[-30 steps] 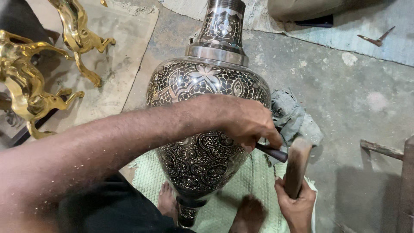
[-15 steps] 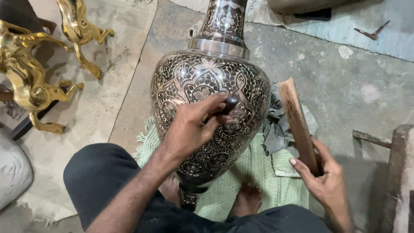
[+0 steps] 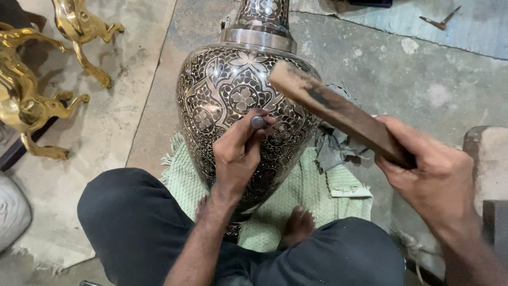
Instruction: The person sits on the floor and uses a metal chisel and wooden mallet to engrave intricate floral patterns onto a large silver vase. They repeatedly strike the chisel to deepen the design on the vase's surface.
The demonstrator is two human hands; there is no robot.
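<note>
- Left hand (image 3: 236, 153): closed around a small chisel (image 3: 257, 122), resting on the engraved metal vase (image 3: 227, 95).
- Right hand (image 3: 431, 175): gripping a wooden stick (image 3: 333, 108), raised right of the chisel.

Vase (image 3: 233, 100) black-silver floral engraving; horse figures (image 3: 32, 100) gold; mat (image 3: 312, 190) pale green.

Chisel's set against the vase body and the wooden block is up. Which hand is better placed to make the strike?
Probably the right hand: it grips the wooden block, raised above the chisel. The left hand is occupied pinching that chisel against the engraved vase.
</note>
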